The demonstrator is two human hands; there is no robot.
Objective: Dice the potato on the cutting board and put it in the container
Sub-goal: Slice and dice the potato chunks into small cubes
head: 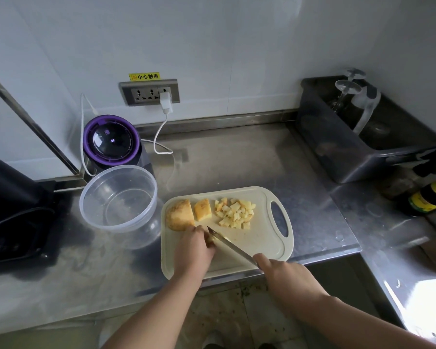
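Observation:
A cream cutting board lies at the counter's front edge. On it sit a large potato chunk, a smaller slab and a pile of several diced cubes. My left hand curls over a small potato piece, mostly hidden under the fingers. My right hand grips the handle of a knife, whose blade lies against that piece beside my left fingers. A clear round plastic container stands empty just left of the board.
A purple-rimmed appliance with a white cable stands behind the container. A dark appliance sits at the far left. A grey bin holding glasses is at the back right, with bottles beside it. The board overhangs the counter edge.

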